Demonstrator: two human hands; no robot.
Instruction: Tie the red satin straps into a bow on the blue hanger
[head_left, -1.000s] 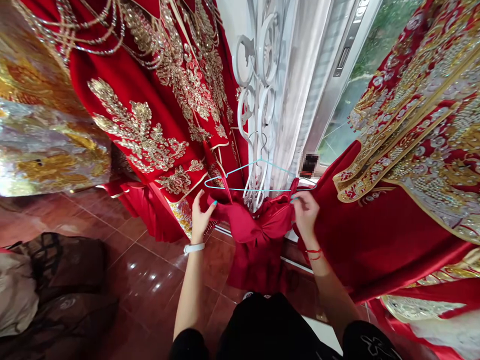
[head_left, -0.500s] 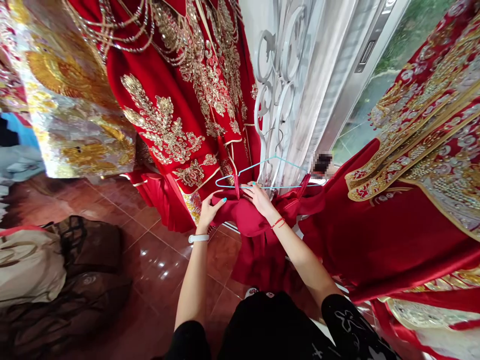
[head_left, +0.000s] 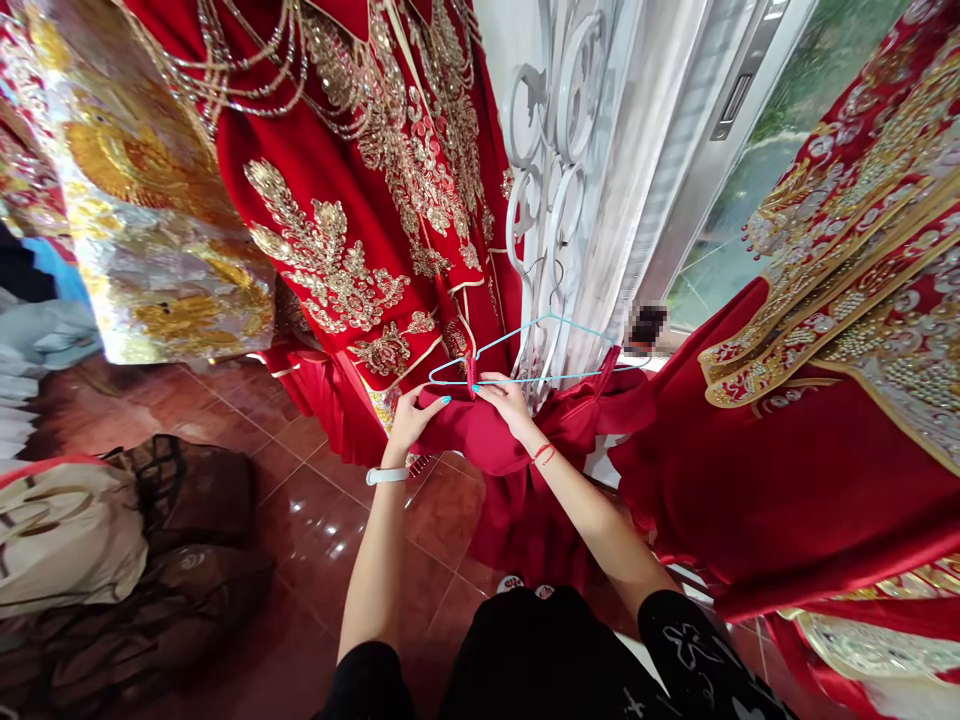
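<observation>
A plain dark red dress (head_left: 499, 445) hangs by its straps from a light blue hanger (head_left: 550, 318), its skirt dropping toward the floor. At the left side of the bodice my left hand (head_left: 409, 420) grips the dress's top edge, thumb in front and fingers partly hidden behind the cloth. My right hand (head_left: 511, 405) is closed at the base of the left shoulder strap (head_left: 472, 370), pinching it where it meets the bodice. The other strap (head_left: 610, 362) loops over the hanger's right side. The hanger's hook stands in front of white scrollwork.
Red garments with gold beading (head_left: 352, 240) hang close on the left, and an embroidered red garment (head_left: 840, 400) hangs on the right. White metal scrollwork (head_left: 525, 200) stands behind the hanger. Brown bags (head_left: 199, 500) and a cream bag (head_left: 67, 530) lie on the red tiled floor (head_left: 315, 510).
My right hand has slid a little left and down along the bodice edge to the strap's base. My left hand has shifted slightly left, still gripping the dress.
</observation>
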